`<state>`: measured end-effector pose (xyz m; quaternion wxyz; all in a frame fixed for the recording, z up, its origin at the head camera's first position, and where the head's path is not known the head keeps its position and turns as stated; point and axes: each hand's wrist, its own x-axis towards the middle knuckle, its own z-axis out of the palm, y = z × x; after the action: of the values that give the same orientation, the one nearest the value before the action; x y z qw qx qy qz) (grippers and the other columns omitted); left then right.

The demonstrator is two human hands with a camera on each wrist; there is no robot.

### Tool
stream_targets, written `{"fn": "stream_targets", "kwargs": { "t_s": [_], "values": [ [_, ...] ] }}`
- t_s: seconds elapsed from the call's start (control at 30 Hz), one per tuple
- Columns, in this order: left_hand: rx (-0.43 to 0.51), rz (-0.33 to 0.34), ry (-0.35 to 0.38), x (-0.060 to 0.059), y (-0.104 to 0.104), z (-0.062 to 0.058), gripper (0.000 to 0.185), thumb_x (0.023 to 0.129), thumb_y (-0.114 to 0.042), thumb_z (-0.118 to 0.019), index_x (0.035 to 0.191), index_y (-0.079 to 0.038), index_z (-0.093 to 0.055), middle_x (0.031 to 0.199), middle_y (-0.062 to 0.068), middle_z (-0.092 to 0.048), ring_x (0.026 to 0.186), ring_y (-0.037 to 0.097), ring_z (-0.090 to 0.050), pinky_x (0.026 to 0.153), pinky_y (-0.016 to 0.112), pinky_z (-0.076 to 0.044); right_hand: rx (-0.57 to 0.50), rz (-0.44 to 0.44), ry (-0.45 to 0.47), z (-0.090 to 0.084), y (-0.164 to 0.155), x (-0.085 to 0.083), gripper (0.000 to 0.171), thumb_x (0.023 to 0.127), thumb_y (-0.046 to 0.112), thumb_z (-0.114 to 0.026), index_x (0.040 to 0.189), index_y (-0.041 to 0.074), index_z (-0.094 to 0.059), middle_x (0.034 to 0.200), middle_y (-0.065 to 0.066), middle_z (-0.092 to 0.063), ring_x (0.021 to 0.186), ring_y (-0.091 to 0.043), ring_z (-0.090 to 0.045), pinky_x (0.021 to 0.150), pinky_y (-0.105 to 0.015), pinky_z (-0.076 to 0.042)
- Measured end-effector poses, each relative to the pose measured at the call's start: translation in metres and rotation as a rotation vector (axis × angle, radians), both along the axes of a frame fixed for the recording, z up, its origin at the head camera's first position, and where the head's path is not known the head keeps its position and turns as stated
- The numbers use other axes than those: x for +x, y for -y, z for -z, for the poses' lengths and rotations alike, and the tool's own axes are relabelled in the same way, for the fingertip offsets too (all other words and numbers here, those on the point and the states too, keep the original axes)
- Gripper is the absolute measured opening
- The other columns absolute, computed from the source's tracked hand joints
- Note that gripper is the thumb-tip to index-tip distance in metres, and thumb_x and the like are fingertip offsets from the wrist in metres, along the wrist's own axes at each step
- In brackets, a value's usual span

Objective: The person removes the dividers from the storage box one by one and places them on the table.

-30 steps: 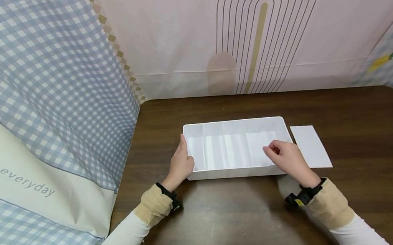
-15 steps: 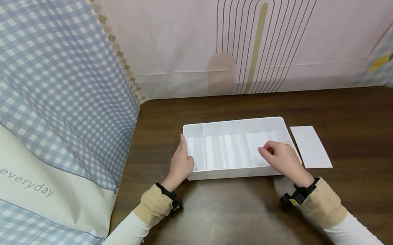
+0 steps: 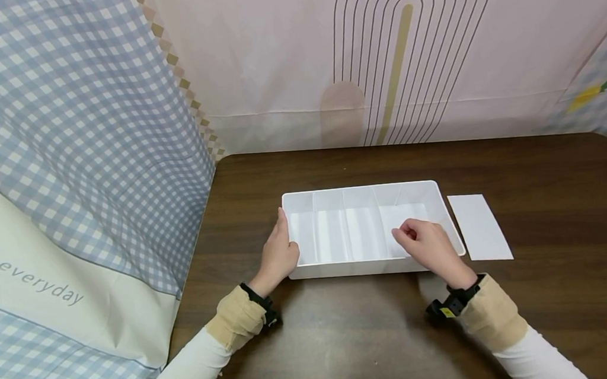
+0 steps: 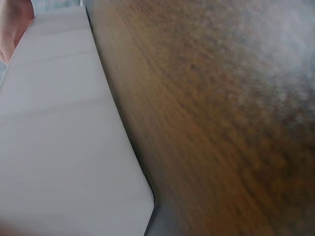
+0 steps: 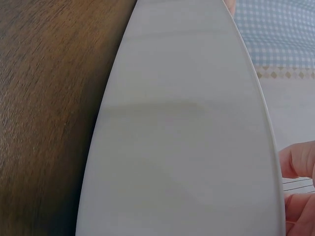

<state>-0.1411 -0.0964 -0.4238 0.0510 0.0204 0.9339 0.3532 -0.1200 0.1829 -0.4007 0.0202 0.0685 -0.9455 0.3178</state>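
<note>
Your white tray (image 3: 342,269) lay flat on the brown table (image 3: 557,211), with its long side toward you and narrow lines dividing its inside into sections. Your hands were well apart, toward opposite ends of it. Your left hand (image 3: 278,251) held the tray's left end: a finger ran straight along the outer wall, and the thumb bent over the rim near the close corner. Your right hand (image 3: 430,245) hung over the right-hand part, its fingers curled and the thumb near them. The right wrist camera caught only a finger and thumb beyond the rim, with a gap between them, so I could not tell whether you pinched anything.

A white card (image 3: 480,226) lay on the table just right of the tray, with a thin strip of wood between. You wore a black strap and a tan wrap on each wrist, above white sleeves (image 3: 186,374). A blue checked cloth (image 3: 76,88) hung on your left, and a pink cloth (image 3: 261,56) with arched lines stood behind the table.
</note>
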Motion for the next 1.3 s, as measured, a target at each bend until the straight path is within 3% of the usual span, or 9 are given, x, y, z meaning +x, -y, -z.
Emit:
{"fn": "stream_targets", "kwargs": {
  "t_s": [0.17, 0.57, 1.03, 1.3],
  "values": [
    [0.01, 0.001, 0.002, 0.0, 0.0, 0.0, 0.071, 0.081, 0.001, -0.037, 0.143, -0.005, -0.002, 0.147, 0.013, -0.016, 0.041, 0.013, -0.023, 0.045, 0.026, -0.027, -0.01, -0.011, 0.002, 0.0, 0.004, 0.0, 0.024, 0.085, 0.022, -0.053, 0.068, 0.006, -0.058, 0.054, -0.001, -0.045, 0.051, -0.014, -0.038, 0.05, -0.025, -0.03],
    [0.008, -0.003, -0.009, 0.001, 0.0, -0.002, 0.071, 0.081, 0.001, -0.038, 0.143, -0.004, -0.004, 0.146, 0.013, -0.018, 0.045, 0.015, -0.029, 0.056, 0.029, -0.033, 0.03, -0.02, 0.05, 0.002, 0.012, -0.003, 0.024, 0.085, 0.023, -0.052, 0.068, 0.006, -0.054, 0.055, -0.002, -0.043, 0.052, -0.015, -0.038, 0.05, -0.026, -0.03],
    [0.008, 0.002, 0.008, 0.001, 0.0, -0.003, 0.074, 0.08, 0.001, -0.038, 0.143, -0.007, 0.001, 0.147, 0.012, -0.016, 0.041, 0.013, -0.024, 0.045, 0.026, -0.028, 0.068, -0.017, 0.059, 0.001, 0.02, -0.005, 0.025, 0.084, 0.026, -0.052, 0.068, 0.007, -0.053, 0.053, 0.0, -0.044, 0.05, -0.014, -0.039, 0.05, -0.026, -0.03],
    [0.009, 0.002, 0.008, 0.0, 0.0, -0.002, 0.074, 0.08, 0.001, -0.038, 0.143, -0.007, 0.0, 0.147, 0.012, -0.016, 0.042, 0.014, -0.023, 0.045, 0.026, -0.028, 0.107, -0.023, 0.059, 0.003, 0.024, -0.007, 0.025, 0.084, 0.026, -0.052, 0.067, 0.006, -0.051, 0.05, 0.0, -0.041, 0.047, -0.014, -0.037, 0.047, -0.026, -0.028]
  ]
}}
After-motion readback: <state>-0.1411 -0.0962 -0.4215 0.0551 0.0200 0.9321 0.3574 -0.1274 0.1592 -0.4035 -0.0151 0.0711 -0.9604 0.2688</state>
